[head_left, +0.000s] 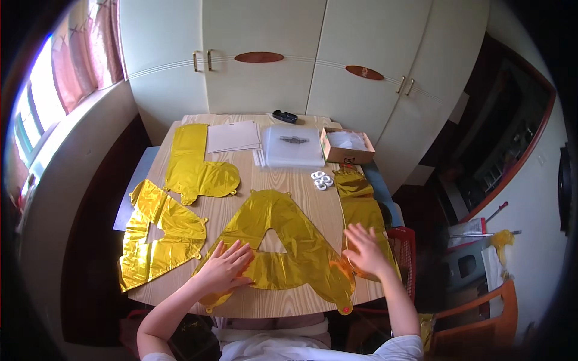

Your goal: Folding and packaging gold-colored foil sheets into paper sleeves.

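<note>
A flat gold foil balloon [283,265] shaped like a letter A lies in front of me on the wooden table. My left hand [226,266] rests on its left leg, fingers stretched out. My right hand [365,248] is open with fingers spread, between the balloon's right leg and another gold foil balloon [364,207] along the right edge. Whether this hand touches either one, I cannot tell. At the left lie a gold foil balloon with a small hole [174,225] and, behind it, an L-like gold balloon [189,159]. Neither hand holds anything.
Toward the back are grey-white sheets [233,137], clear plastic bags [293,146], a black object [285,117] and an open box [348,155] with white plastic inside. White rings [322,180] sit nearby. A red basket [402,259] and wooden chair [481,325] stand to the right.
</note>
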The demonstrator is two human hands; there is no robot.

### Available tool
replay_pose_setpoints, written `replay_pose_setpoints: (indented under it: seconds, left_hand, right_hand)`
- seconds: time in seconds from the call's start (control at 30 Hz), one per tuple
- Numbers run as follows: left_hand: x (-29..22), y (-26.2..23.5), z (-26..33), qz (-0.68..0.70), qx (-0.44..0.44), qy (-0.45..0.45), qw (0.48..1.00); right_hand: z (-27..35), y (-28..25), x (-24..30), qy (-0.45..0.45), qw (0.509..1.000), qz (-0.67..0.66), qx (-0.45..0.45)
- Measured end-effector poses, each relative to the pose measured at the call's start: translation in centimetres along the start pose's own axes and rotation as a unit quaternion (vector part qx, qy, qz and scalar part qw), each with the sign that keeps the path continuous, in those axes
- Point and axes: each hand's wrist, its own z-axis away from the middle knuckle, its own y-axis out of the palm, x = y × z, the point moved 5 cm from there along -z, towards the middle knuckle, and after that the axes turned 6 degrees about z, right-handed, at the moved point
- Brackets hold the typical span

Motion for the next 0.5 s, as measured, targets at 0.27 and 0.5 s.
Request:
replay_pose_setpoints:
  seconds: [0.27,0.5]
  left_hand:
    - [-4.8,-0.6,-7.9,0.010,-0.011,0.138,0.990]
    - [-10.9,3.4,-18.1,0.078,-0.016,0.235,0.969]
  right_hand:
    - [3.5,2.7,-5.1,0.053,0.998,0.023,0.003]
    - [2.8,4.3,-7.2,0.125,0.984,-0.125,0.008]
